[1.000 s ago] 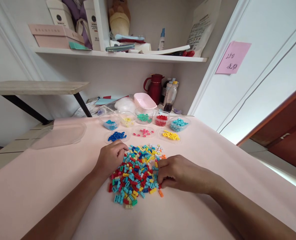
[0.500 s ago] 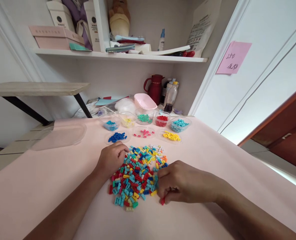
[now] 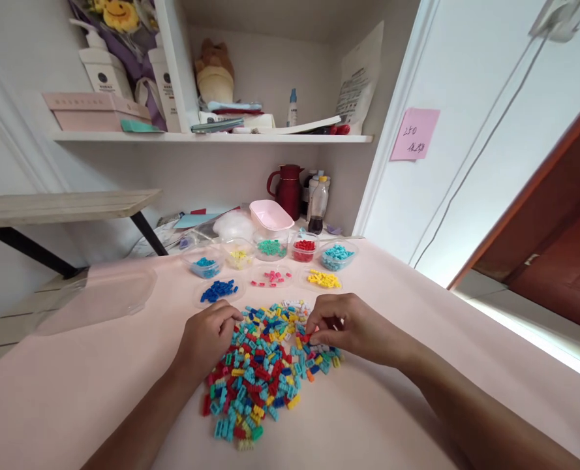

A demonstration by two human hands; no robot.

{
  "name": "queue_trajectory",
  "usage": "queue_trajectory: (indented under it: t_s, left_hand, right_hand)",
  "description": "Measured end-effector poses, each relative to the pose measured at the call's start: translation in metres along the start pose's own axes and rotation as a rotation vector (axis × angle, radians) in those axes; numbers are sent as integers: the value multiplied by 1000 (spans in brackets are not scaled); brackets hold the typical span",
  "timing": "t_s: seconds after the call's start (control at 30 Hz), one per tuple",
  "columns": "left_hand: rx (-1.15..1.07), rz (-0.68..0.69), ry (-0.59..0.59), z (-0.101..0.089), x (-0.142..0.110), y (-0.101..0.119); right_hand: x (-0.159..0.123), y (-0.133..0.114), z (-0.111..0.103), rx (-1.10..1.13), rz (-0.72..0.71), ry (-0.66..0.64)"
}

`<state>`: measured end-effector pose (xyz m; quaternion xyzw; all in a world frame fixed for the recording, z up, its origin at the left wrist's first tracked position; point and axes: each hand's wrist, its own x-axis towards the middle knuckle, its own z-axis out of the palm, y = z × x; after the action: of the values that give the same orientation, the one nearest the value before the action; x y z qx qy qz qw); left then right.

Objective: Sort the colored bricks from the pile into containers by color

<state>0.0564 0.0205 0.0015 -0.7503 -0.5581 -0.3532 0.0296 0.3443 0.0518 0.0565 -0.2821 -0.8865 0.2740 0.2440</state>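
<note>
A loose pile of small toy building bricks [image 3: 255, 369] in mixed colours lies on the table in front of me. My right hand [image 3: 353, 329] is over the pile's upper right side, with thumb and index finger pinched on a red brick [image 3: 306, 339]. At the pile's left edge rests my left hand [image 3: 206, 339], its fingers curled in; whatever they may hold is hidden. Behind the pile, clear tubs hold sorted bricks: red bricks [image 3: 304, 248], green bricks [image 3: 271, 247], light blue bricks [image 3: 337, 255], yellow bricks [image 3: 323, 279], pink bricks [image 3: 273, 278] and dark blue bricks [image 3: 218, 290].
A clear plastic lid [image 3: 104, 303] lies at the table's left. Farther back stand a pink basin [image 3: 273, 217], a dark red jug [image 3: 288, 190] and a bottle [image 3: 318, 205] of dark liquid. A shelf [image 3: 211, 138] overhangs them, and a wooden bench [image 3: 69, 205] is at left.
My right hand has moved from the pile's lower right edge up to its upper right side, with the red brick in its pinch. My left hand stays by the pile. The view has shifted.
</note>
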Motion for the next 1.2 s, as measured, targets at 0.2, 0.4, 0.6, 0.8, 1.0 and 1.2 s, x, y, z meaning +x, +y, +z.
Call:
queue_trajectory:
  t_s: [0.2,0.4,0.6,0.8,1.0,1.2]
  left_hand:
    - [-29,29,29,-2,0,2]
    - [-148,-34,170,-7,-1,4]
    - [-288,-269,369,-13,-1,-4]
    - [-356,-326,382,-13,1,-7]
    - [-377,-331,414,-15,1,-6]
    - [-386,-395,386,-14,2,-8]
  right_hand:
    - [2,4,2,-24,39,16]
    - [3,14,7,46,76,-5]
    - [22,36,-3,230,236,9]
    - [84,46,-60,-25,299,431]
    - [125,65,-81,-87,372,686]
    - [105,65,-59,121,383,639]
